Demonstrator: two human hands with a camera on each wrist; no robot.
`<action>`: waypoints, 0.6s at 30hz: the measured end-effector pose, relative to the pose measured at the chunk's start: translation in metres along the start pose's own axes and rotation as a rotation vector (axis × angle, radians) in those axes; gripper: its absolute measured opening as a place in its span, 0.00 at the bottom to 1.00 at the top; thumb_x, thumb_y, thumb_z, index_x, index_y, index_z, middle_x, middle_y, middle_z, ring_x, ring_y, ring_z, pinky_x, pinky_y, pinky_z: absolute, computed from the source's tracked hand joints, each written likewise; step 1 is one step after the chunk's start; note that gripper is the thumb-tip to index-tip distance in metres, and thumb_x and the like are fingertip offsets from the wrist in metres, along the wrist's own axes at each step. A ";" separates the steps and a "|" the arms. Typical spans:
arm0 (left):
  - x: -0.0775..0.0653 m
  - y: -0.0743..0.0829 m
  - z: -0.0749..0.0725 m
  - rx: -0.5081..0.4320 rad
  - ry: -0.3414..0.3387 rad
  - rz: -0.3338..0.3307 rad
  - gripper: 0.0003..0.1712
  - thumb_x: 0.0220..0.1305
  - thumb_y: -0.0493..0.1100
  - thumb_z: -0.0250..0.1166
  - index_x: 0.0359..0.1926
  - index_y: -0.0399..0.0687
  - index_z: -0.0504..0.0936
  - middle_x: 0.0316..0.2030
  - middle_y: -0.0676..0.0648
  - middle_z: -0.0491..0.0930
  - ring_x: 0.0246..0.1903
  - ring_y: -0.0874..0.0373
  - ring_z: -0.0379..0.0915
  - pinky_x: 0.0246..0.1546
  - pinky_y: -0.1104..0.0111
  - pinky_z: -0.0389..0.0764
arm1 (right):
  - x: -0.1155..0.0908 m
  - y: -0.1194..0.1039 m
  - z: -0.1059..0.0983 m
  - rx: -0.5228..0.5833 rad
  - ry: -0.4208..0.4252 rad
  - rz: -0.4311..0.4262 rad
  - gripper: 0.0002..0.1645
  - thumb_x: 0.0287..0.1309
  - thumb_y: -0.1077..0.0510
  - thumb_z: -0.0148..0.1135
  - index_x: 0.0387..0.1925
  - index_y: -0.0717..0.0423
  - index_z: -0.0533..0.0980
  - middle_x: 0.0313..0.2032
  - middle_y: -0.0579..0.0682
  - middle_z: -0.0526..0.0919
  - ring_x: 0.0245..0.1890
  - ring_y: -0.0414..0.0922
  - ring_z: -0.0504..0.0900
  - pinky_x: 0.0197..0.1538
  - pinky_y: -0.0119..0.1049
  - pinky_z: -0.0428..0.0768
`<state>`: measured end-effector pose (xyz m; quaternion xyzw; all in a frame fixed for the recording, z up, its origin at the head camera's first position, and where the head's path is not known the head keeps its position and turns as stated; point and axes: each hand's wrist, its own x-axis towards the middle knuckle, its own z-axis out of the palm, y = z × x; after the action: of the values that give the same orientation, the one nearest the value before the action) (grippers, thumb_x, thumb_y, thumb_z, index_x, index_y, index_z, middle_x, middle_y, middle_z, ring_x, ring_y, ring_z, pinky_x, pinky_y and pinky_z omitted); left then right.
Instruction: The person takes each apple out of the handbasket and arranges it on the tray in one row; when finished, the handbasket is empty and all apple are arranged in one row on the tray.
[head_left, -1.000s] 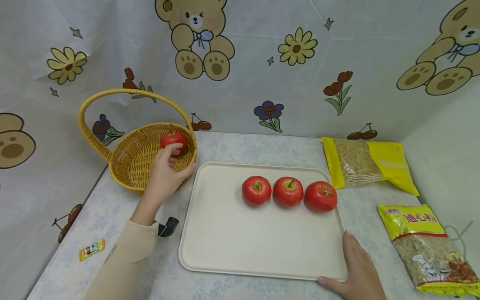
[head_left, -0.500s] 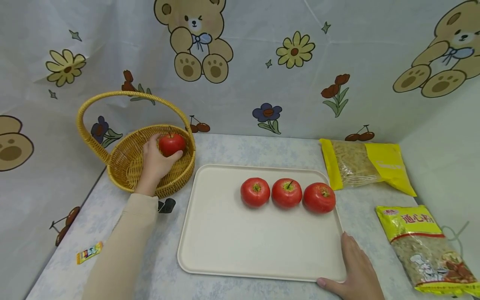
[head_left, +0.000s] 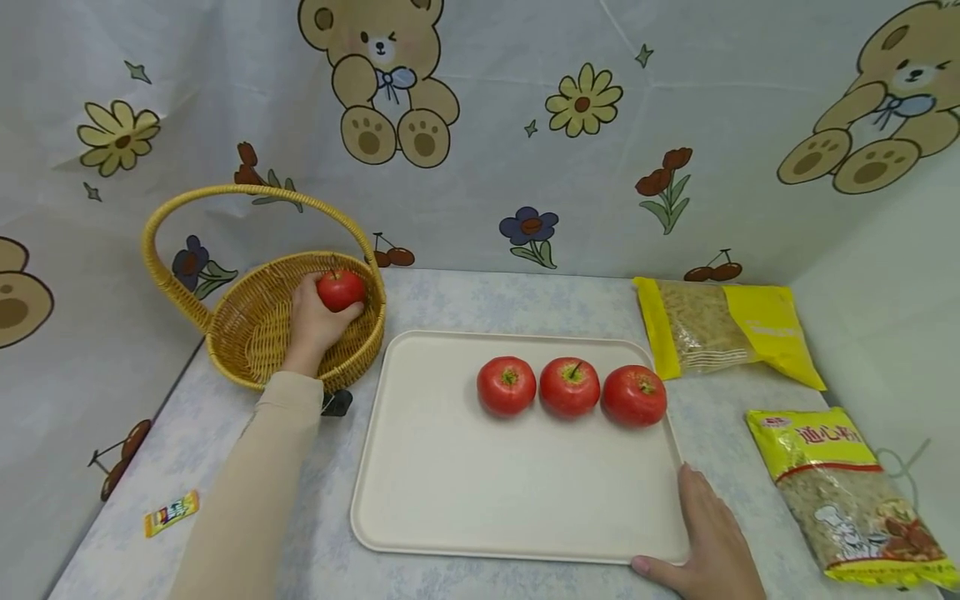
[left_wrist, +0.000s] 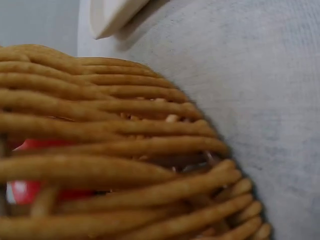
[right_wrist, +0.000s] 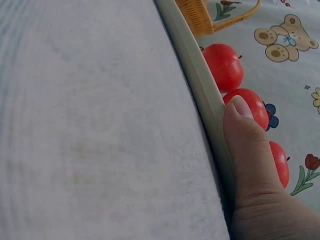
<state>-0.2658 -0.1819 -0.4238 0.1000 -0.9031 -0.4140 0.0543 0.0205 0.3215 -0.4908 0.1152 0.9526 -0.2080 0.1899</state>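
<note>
In the head view my left hand [head_left: 313, 321] reaches into the wicker basket [head_left: 251, 367] and grips a red apple [head_left: 342, 289]. The thumb lies along the apple's near side, and the fingers are partly hidden behind it. Woven basket wall [left_wrist: 75, 167] fills much of the left wrist view, with red showing through gaps. My right hand [head_left: 712, 537] rests at the near right corner of the white tray [head_left: 517, 492], its thumb [right_wrist: 250, 150] straight against the rim. On the tray, three red apples sit in a row: left [head_left: 506, 387], middle [head_left: 569, 387] and right [head_left: 634, 396].
Two pasta bags lie right of the tray, one yellow [head_left: 727, 329] at the back and one printed [head_left: 847, 496] nearer. A small wrapped candy [head_left: 172, 513] lies left of my sleeve. The basket's tall handle [head_left: 262, 192] arches above its opening. A bear-patterned cloth hangs behind.
My left hand has moved from above the basket's near rim down into it and closed around the apple. The right hand stays at the tray corner. The head view has shifted slightly.
</note>
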 end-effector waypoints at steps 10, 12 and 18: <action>0.003 -0.001 0.002 -0.023 0.014 -0.036 0.50 0.58 0.48 0.70 0.72 0.39 0.51 0.68 0.32 0.55 0.69 0.37 0.57 0.70 0.47 0.64 | 0.000 -0.003 -0.001 -0.016 0.006 -0.015 0.93 0.28 0.16 0.69 0.76 0.61 0.27 0.75 0.72 0.42 0.72 0.71 0.45 0.67 0.74 0.46; 0.003 -0.001 0.001 0.010 -0.003 -0.038 0.52 0.58 0.50 0.71 0.74 0.37 0.51 0.68 0.31 0.53 0.68 0.36 0.57 0.69 0.46 0.65 | 0.000 -0.003 -0.001 -0.013 0.001 -0.009 0.93 0.28 0.17 0.69 0.76 0.61 0.26 0.75 0.72 0.41 0.72 0.70 0.44 0.67 0.74 0.45; 0.002 -0.002 0.000 0.000 -0.067 -0.053 0.54 0.56 0.51 0.72 0.73 0.37 0.51 0.68 0.31 0.58 0.67 0.36 0.59 0.68 0.46 0.67 | 0.000 -0.003 -0.001 -0.012 0.002 -0.005 0.94 0.27 0.17 0.69 0.76 0.61 0.26 0.75 0.72 0.41 0.72 0.70 0.44 0.67 0.74 0.44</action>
<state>-0.2670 -0.1840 -0.4252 0.1102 -0.9014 -0.4186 0.0131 0.0197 0.3190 -0.4888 0.1119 0.9543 -0.2024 0.1892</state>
